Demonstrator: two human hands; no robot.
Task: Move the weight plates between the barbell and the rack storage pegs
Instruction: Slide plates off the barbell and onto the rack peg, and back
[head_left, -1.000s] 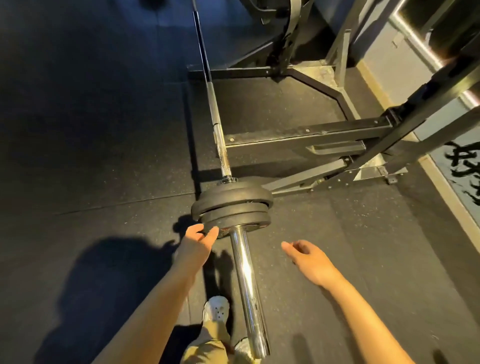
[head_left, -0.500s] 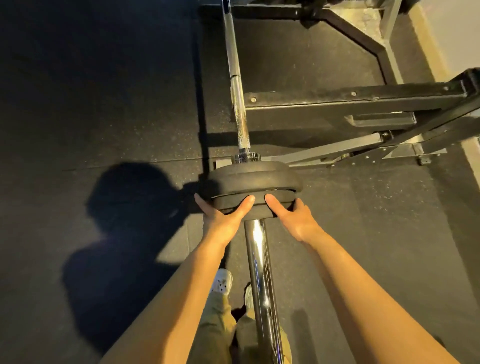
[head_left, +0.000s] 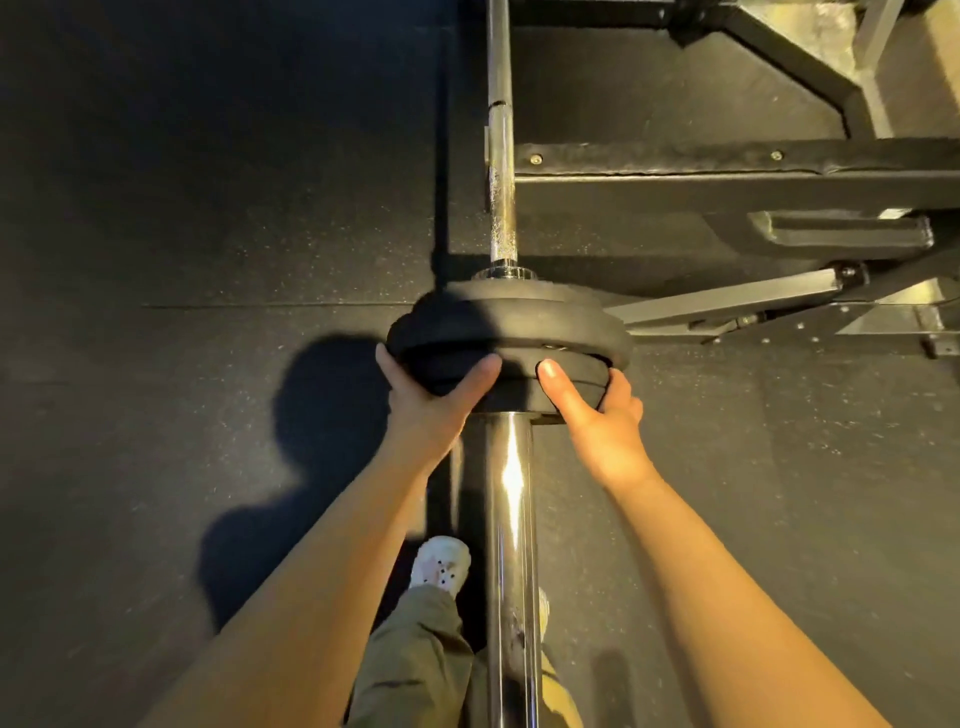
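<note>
Now clamped on the outermost weight plate (head_left: 519, 387) by both the left hand (head_left: 426, 405) and the right hand (head_left: 597, 410), thumbs on top, fingers curled round its rim; a second ago merely reaching. Still on the barbell (head_left: 511, 519) sleeve, likely ready for sliding off toward the rack (head_left: 727, 166).

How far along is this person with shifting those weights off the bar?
Hardly started, by the look of it. Nothing shows as done: the stack of black plates sits on the chrome sleeve of the barbell, and no storage peg with plates is in view. In hand: the left hand and right hand grip the nearest plate at its rim. Left: sliding it off along the sleeve, then the plates behind it.
</note>
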